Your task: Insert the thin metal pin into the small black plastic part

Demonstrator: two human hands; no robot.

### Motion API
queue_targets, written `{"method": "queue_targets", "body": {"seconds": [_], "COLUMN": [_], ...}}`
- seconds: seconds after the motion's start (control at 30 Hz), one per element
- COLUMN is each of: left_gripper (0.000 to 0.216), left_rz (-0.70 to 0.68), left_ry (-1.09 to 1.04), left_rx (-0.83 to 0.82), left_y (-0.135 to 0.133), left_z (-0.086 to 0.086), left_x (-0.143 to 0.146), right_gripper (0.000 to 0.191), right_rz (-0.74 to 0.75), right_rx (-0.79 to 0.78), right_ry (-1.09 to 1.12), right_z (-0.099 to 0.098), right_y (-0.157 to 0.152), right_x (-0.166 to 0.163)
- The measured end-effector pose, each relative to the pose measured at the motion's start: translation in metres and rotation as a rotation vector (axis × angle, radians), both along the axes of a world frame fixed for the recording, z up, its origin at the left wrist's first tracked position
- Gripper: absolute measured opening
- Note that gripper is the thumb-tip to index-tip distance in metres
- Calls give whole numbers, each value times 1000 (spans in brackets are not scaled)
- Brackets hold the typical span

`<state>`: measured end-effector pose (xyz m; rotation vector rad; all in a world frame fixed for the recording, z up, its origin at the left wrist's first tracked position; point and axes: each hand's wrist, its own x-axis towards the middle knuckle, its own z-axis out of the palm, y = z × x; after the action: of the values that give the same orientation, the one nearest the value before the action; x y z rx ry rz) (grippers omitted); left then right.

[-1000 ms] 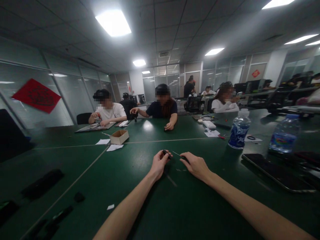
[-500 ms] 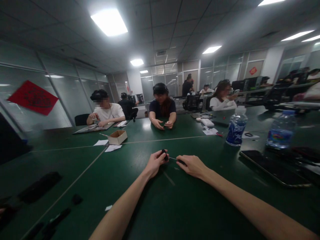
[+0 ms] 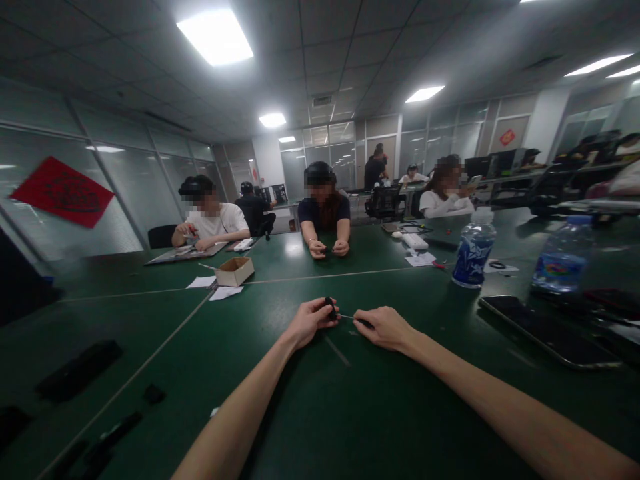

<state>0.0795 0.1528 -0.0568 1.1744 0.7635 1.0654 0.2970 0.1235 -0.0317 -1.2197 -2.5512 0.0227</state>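
Observation:
Over the green table (image 3: 390,413), my left hand (image 3: 311,323) is closed round a small black part (image 3: 330,308), whose exact kind I cannot make out. My right hand (image 3: 384,328) grips the dark handle of a screwdriver (image 3: 347,317). Its thin metal shaft points left and reaches the black part or the fingertips beside it; whether the tip sits in the part is too small to tell. Both hands are close together, a short gap apart, bridged by the shaft.
A small open cardboard box (image 3: 236,272) stands ahead on the left near papers (image 3: 226,293). Two bottles (image 3: 474,248) and a phone (image 3: 547,332) are on the right. Dark pieces (image 3: 80,370) lie at the left. Across the table sits a person (image 3: 325,213) handling something small.
My two hands keep nearly the same pose, with the shaft still between them. The person opposite has brought both hands together in front. The view has shifted very slightly.

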Motion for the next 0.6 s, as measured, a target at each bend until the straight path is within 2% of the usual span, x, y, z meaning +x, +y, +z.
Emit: {"method": "queue_targets", "body": {"seconds": [0.6], "left_gripper": [30], "left_rz": [-14], "left_ry": [-16], "left_rx": [10], "left_y": [1], "left_z": [0], "left_x": [2], "right_gripper": [30], "right_rz": [0], "right_rx": [30], "right_ry": [-46], "right_z": [-1], "right_y": [1], "right_x": [-1]}}
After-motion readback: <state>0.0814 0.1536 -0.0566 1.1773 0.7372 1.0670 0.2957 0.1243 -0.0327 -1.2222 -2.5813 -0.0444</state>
